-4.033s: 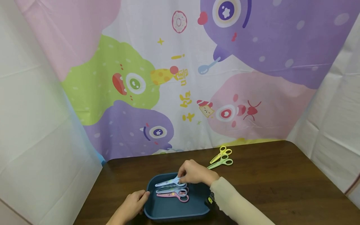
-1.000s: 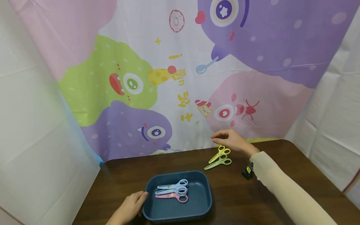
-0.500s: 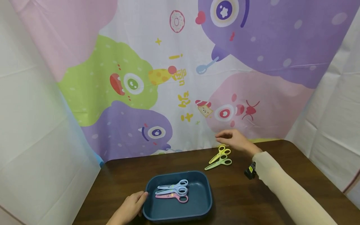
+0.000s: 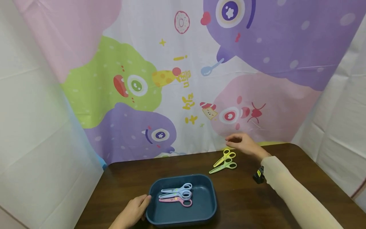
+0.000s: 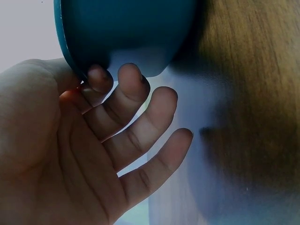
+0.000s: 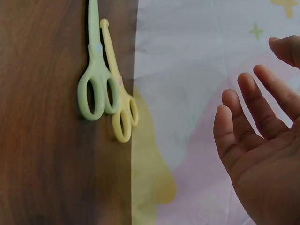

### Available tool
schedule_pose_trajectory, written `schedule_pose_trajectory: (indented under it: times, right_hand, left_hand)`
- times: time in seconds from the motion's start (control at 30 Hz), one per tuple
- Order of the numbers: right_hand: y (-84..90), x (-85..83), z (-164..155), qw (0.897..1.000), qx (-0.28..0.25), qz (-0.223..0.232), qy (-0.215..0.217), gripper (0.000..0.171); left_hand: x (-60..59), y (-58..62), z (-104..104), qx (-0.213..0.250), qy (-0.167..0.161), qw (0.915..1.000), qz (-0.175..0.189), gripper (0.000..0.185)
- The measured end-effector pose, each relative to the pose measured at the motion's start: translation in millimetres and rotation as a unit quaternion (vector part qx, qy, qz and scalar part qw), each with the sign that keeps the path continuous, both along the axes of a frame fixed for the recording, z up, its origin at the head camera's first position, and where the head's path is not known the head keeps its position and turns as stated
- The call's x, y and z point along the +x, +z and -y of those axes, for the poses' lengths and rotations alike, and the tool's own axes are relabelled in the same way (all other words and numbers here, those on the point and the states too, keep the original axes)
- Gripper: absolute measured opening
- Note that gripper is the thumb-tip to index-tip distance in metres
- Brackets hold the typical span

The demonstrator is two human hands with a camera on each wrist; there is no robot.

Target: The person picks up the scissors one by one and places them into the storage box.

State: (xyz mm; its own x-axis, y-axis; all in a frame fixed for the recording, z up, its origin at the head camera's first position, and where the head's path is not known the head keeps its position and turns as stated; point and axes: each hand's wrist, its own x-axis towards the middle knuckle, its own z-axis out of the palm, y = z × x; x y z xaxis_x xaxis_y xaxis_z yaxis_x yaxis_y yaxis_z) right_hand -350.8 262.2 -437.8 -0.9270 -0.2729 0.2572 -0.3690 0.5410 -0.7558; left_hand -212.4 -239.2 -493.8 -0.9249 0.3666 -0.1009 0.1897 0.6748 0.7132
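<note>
The right hand (image 4: pixel 244 144) hovers above the far edge of the dark wooden surface (image 4: pixel 271 203), fingers loosely spread and holding nothing; the right wrist view shows its palm bare, fingers (image 6: pixel 253 105) relaxed. Just below it lie the yellow scissors (image 4: pixel 225 157) and the green scissors (image 4: pixel 224 166), side by side and touching at the handles. The left hand (image 4: pixel 132 210) rests against the near-left corner of the blue tray (image 4: pixel 210 203), fingers extended; the left wrist view shows one fingertip (image 5: pixel 100 79) touching the tray's rim. Inside the tray lie three scissors (image 4: pixel 177 194), two light blue and one pink.
</note>
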Motion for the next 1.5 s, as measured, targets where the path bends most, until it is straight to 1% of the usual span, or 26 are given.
schedule_pose_trajectory:
  times: [0.27,0.6,0.73,0.9,1.2,1.37,1.5]
  right_hand:
    - [-4.2,1.5,-3,1.0,0.003,0.005,-0.006,0.042]
    - [-6.4,4.4,-4,1.0,0.008,0.0,0.013,0.052]
    - [-9.7,2.8,-4,1.0,0.015,-0.006,0.013,0.059]
    - [-16.0,1.2,-6,0.999,0.045,-0.017,0.011,0.067]
    - [-23.8,5.9,-9,0.994,0.109,-0.011,-0.009,0.088]
    - [-29.8,5.8,-10,0.993,0.119,-0.011,-0.009,0.098]
    - [-33.1,6.4,-8,0.993,0.122,-0.005,-0.004,0.101]
  left_hand:
    - [1.3,0.0,0,-0.006,0.006,1.0,0.003,0.041]
    - [1.5,-0.4,1,-0.003,0.003,0.9999,0.016,0.041]
    - [1.6,-0.2,0,-0.003,0.003,1.0,0.007,0.041]
    - [2.0,0.0,-1,-0.004,0.006,1.0,-0.001,0.04]
    - [1.5,-1.1,-1,-0.003,0.01,0.9999,-0.003,0.04]
    - [0.3,-0.9,-2,-0.005,0.013,0.9999,-0.003,0.041]
    - [0.0,0.5,-2,-0.007,0.019,0.9998,-0.001,0.042]
